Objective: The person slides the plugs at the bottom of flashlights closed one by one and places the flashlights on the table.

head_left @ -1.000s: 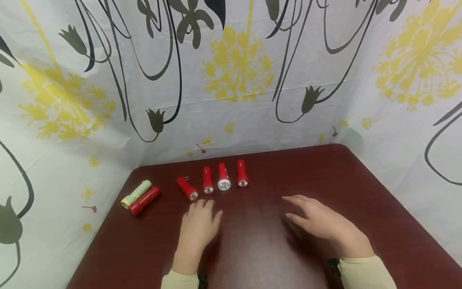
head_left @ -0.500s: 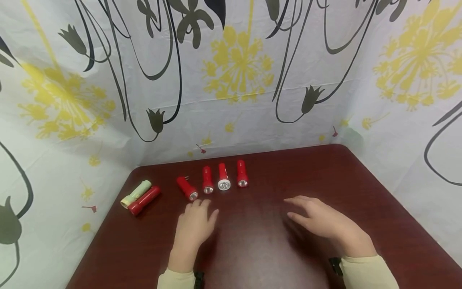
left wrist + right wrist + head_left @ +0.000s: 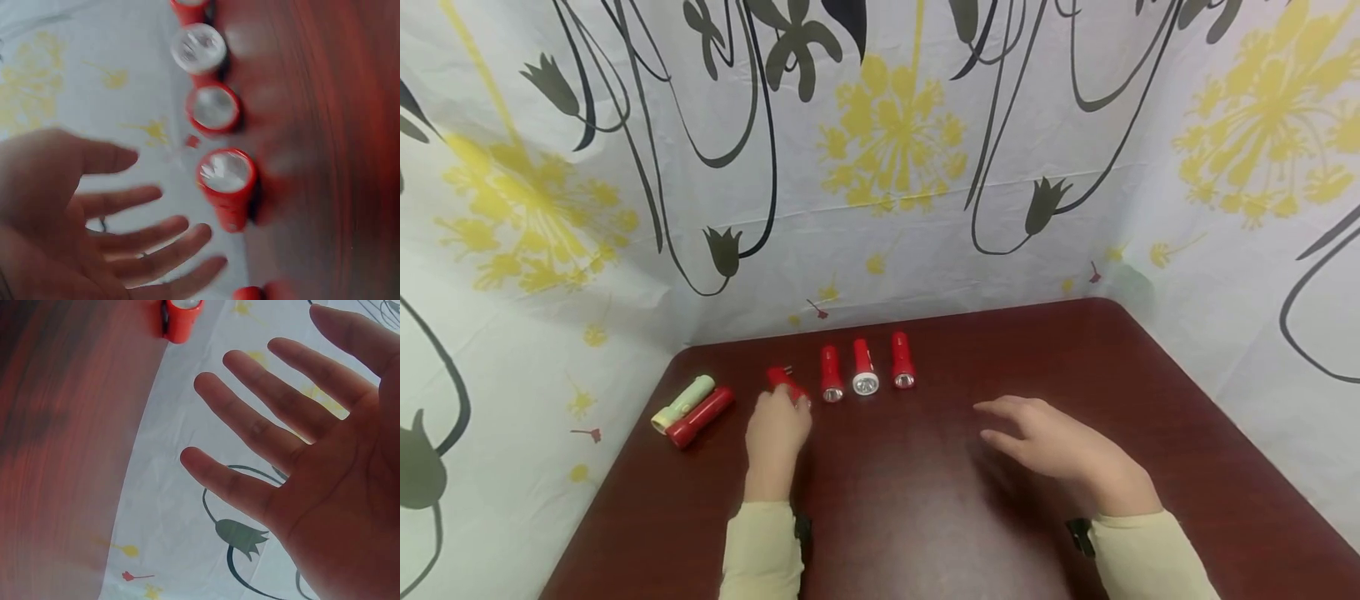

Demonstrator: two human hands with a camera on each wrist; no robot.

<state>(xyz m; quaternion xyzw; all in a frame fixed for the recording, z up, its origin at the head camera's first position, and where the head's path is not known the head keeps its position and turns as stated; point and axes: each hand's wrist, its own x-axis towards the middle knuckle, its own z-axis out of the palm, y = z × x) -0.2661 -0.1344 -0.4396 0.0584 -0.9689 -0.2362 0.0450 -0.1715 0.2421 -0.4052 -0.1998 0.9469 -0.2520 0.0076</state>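
Note:
My left hand [image 3: 777, 425] reaches over a red flashlight [image 3: 781, 378] with two metal prongs on its side. In the left wrist view its fingers [image 3: 150, 240] are spread and the flashlight lies just beyond the fingertips, apart from them. The head view hides that flashlight's lens end behind the hand. To its right lie a red flashlight [image 3: 831, 371], one with a white head [image 3: 864, 367], and another red one [image 3: 902, 360]. My right hand [image 3: 1060, 450] hovers above the table at the right, fingers extended, holding nothing; its palm [image 3: 350, 500] shows in the right wrist view.
A pale green flashlight [image 3: 685, 402] and a longer red flashlight [image 3: 702, 415] lie side by side near the table's left edge. The dark red table [image 3: 925, 517] meets a floral-patterned cloth [image 3: 925, 275] behind and on both sides.
My left hand has moved forward and left onto the pronged red flashlight, covering its lens end. The right hand has shifted slightly left. All the flashlights lie where they were.

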